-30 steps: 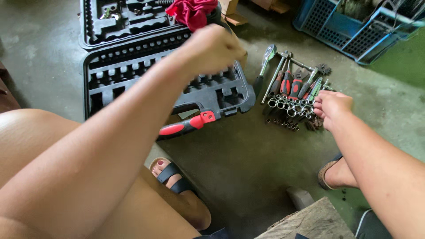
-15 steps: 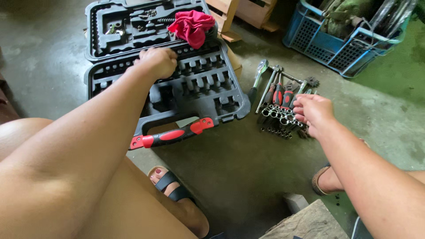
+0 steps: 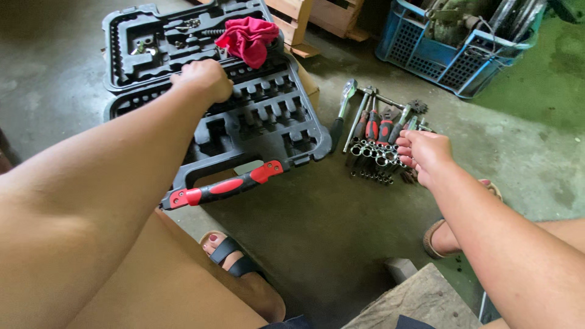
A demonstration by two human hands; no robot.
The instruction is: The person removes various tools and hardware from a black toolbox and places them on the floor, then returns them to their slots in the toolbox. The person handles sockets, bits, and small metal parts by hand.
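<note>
Head view, looking down at a concrete floor: an open black moulded tool case (image 3: 268,122) is seen in the upper left of the frame, its socket wells largely empty, a red rag (image 3: 247,38) bunched on its hinge line and a red-and-black handle (image 3: 222,187) along its near edge. The left hand (image 3: 204,78) is laid on the case's middle rows, fingers curled under; whether anything is pinched there cannot be told. At centre right, the right hand (image 3: 421,153) is lowered over a row of loose chrome sockets (image 3: 373,152), fingers bent and touching or nearly touching them, but a closed hold cannot be confirmed. Just above, red-handled screwdrivers (image 3: 379,125) and a ratchet (image 3: 344,109) are laid side by side. A blue crate (image 3: 445,55) is seen at the upper right. The sockets are judged small, hard, dense and smooth, apt to roll or slip; each is best pinched across its sides between thumb and fingertip.
</note>
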